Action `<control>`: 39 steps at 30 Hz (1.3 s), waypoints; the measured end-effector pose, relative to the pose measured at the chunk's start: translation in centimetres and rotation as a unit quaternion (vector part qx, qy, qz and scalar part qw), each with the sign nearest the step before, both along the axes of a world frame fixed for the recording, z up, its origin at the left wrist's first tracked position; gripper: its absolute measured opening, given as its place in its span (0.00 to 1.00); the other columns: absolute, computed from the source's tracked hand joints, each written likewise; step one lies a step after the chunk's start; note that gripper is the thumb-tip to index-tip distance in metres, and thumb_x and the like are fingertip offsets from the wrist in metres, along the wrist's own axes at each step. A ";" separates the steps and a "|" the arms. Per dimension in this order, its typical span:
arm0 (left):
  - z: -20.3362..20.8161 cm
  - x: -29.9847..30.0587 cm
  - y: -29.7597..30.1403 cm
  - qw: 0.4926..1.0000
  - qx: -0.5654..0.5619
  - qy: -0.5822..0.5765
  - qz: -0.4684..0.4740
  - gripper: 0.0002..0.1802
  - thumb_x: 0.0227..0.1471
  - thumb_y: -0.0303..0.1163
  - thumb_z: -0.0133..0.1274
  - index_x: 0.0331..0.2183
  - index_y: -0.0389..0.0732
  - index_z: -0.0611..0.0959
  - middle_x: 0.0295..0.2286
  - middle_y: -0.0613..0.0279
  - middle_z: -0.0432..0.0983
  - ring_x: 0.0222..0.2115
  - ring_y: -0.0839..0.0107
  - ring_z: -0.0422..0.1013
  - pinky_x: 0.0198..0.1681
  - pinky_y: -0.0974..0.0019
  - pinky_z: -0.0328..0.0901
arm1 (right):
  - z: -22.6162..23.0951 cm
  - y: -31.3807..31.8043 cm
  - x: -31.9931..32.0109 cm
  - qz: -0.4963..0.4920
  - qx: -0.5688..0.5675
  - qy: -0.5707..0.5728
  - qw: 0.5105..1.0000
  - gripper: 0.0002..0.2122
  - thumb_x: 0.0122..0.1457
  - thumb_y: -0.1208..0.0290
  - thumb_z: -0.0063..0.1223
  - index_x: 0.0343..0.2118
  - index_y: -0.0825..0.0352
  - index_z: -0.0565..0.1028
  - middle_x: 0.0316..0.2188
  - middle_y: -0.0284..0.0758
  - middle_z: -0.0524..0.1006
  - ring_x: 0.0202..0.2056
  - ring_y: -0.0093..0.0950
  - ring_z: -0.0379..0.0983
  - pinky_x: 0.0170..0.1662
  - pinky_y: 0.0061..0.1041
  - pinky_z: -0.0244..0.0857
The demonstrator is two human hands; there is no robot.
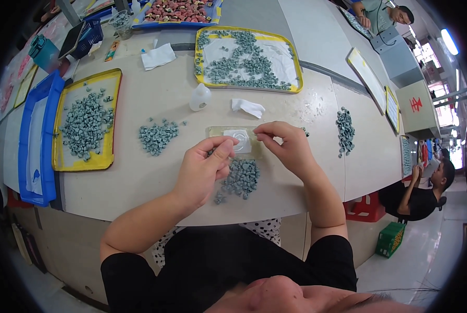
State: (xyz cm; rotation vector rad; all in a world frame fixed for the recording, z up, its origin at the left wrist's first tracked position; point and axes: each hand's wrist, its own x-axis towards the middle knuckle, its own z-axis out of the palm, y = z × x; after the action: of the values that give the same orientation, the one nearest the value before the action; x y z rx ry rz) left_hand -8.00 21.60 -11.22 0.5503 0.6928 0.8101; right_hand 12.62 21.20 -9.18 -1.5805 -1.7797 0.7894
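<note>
Grey-green small pieces (241, 177) beneath both hands, left (205, 169) and right (285, 146).

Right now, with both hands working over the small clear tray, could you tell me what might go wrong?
The left hand rests by the loose heap of small grey-green pieces near the table's front edge; a nudge could send some to the floor. The right hand seems to pinch something tiny above the clear plastic tray; it could slip. The white squeeze bottle stands near and might tip if bumped.
</note>
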 end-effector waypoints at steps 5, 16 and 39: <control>-0.2 -0.1 0.1 1.000 -0.003 -0.014 -0.008 0.12 0.56 0.31 0.48 0.39 0.33 0.76 0.24 0.69 0.65 0.19 0.85 0.53 0.20 0.79 0.51 | -1.4 0.5 0.6 0.054 0.103 -0.083 0.990 0.05 0.50 0.77 0.55 0.31 0.68 0.77 0.28 0.35 0.75 0.27 0.31 0.72 0.31 0.24 0.66; 0.1 -0.4 0.5 1.000 -0.001 -0.004 0.025 0.11 0.56 0.28 0.46 0.40 0.33 0.73 0.30 0.63 0.69 0.19 0.85 0.53 0.20 0.80 0.52 | -1.6 0.1 0.7 0.059 0.120 -0.159 0.978 0.06 0.46 0.79 0.57 0.29 0.68 0.76 0.24 0.36 0.75 0.24 0.33 0.72 0.27 0.26 0.67; 0.6 -1.1 0.3 0.997 -0.042 0.036 -0.059 0.13 0.60 0.38 0.39 0.29 0.39 0.70 0.19 0.72 0.59 0.15 0.84 0.50 0.15 0.79 0.45 | -0.9 0.1 -2.2 0.179 0.359 -0.212 0.891 0.13 0.39 0.80 0.58 0.32 0.69 0.75 0.28 0.34 0.73 0.26 0.29 0.71 0.27 0.25 0.65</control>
State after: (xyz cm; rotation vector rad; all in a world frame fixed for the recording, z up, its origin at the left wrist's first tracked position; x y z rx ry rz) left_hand -9.14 21.87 -10.60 0.5418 0.7495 0.6511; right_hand 10.37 21.32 -10.12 -0.9697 -2.3451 -0.1238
